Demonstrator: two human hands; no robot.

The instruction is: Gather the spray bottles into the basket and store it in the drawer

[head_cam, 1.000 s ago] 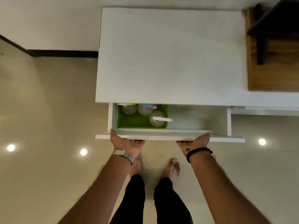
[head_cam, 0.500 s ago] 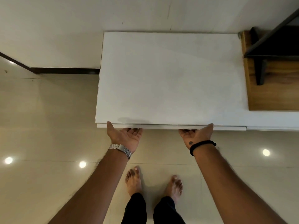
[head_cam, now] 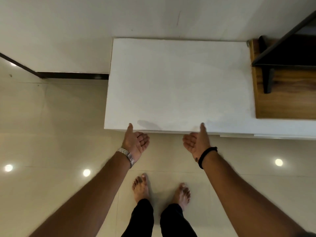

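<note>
The white cabinet (head_cam: 179,82) fills the middle of the view, seen from above. Its drawer is shut flush under the top, so only a thin front edge (head_cam: 171,131) shows. The green basket and the spray bottles are hidden inside. My left hand (head_cam: 136,141) is palm up just in front of the cabinet's front edge, thumb tip at the edge, fingers loosely curled, holding nothing. My right hand (head_cam: 196,142) mirrors it further right, palm up, thumb tip at the edge, with nothing in it.
A wooden shelf (head_cam: 283,100) with a black metal frame (head_cam: 282,53) adjoins the cabinet on the right. The wall runs behind, with a dark skirting (head_cam: 68,75) at left. Glossy beige floor tiles (head_cam: 51,142) lie all around; my bare feet (head_cam: 160,190) stand close to the cabinet.
The drawer, open with the green basket and bottles showing, was pushed shut by both hands. My hands have since come off the drawer front and turned palm up.
</note>
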